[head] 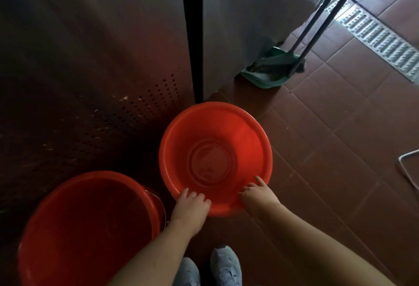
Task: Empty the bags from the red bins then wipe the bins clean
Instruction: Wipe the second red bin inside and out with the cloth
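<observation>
Left hand (191, 204), right hand (258, 197) grip near rim of bright red bin (226, 127); no bag inside. Darker red bin (79, 217) left of it, bagless too. Wiping judged outstanding.

The left red bin (90, 175) runs off the bottom edge.
</observation>
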Demonstrator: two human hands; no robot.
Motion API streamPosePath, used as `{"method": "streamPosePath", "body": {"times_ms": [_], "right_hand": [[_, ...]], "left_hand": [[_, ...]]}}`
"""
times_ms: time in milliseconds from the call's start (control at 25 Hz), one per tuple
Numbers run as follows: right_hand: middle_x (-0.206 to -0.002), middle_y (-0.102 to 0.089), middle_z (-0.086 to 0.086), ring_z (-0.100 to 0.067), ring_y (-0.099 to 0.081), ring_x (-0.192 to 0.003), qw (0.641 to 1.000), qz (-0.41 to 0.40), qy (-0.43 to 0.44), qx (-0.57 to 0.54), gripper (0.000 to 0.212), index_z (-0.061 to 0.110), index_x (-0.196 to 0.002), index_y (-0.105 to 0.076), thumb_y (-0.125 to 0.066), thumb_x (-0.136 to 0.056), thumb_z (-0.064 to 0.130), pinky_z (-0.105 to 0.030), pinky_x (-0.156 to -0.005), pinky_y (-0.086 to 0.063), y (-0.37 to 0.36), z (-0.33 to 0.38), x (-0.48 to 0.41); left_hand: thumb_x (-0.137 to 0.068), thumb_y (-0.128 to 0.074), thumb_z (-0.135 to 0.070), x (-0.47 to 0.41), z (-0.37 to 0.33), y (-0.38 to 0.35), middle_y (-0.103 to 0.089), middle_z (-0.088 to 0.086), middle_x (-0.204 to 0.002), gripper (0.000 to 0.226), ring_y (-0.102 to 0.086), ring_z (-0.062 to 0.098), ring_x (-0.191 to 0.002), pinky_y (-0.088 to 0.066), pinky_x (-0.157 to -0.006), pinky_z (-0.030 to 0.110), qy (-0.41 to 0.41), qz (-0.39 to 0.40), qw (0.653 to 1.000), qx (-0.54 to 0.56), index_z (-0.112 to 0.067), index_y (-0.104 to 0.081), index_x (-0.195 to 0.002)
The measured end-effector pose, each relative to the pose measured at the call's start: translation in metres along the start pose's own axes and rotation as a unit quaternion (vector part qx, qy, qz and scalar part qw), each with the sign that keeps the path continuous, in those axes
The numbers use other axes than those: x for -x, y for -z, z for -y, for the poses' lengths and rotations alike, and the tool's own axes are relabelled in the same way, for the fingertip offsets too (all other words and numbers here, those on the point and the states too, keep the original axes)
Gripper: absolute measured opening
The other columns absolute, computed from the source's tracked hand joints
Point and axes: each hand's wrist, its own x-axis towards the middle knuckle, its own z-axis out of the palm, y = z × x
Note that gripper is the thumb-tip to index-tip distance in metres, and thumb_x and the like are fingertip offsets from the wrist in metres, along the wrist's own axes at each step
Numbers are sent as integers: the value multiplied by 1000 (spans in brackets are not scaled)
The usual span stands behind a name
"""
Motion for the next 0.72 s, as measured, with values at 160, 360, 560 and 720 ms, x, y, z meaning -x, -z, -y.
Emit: {"method": "streamPosePath", "body": {"times_ms": [160,360,560,720], "right_hand": [[-73,-70,5,-21,-68,-72,993,-118,-2,31,10,24,-73,-71,-81,-69,26,-33,-75,-51,-3,6,4],[-56,-59,5,-21,-60,-51,972,-219,16,78,29,21,-64,-63,-89,-53,24,-31,-56,-53,30,-3,51],[-63,-60,3,-22,-61,-56,971,-222,40,80,31,19,-72,-64,-88,-52,18,-33,-58,-54,82,2,149],[-65,-60,2,-25,-61,-58,965,-247,43,74,35,18,-74,-61,-86,-49,18,-34,-61,-52,157,10,260]], "left_hand": [[-83,-40,-10,4,1,1,-70,6,-88,30,-64,30,-84,-41,-92,46,-9,-85,996,-33,-17,-67,-94],[-75,-57,-9,28,4,35,-62,2,-74,15,-62,27,-71,-51,-75,41,-30,-218,975,-19,-18,-63,-86],[-79,-41,-13,105,-21,97,-60,2,-71,23,-61,27,-67,-51,-67,39,-40,-251,967,5,-18,-62,-83],[-72,-65,-11,194,-39,184,-61,0,-73,16,-62,26,-69,-49,-69,37,-35,-251,967,-16,-20,-60,-85]]}}
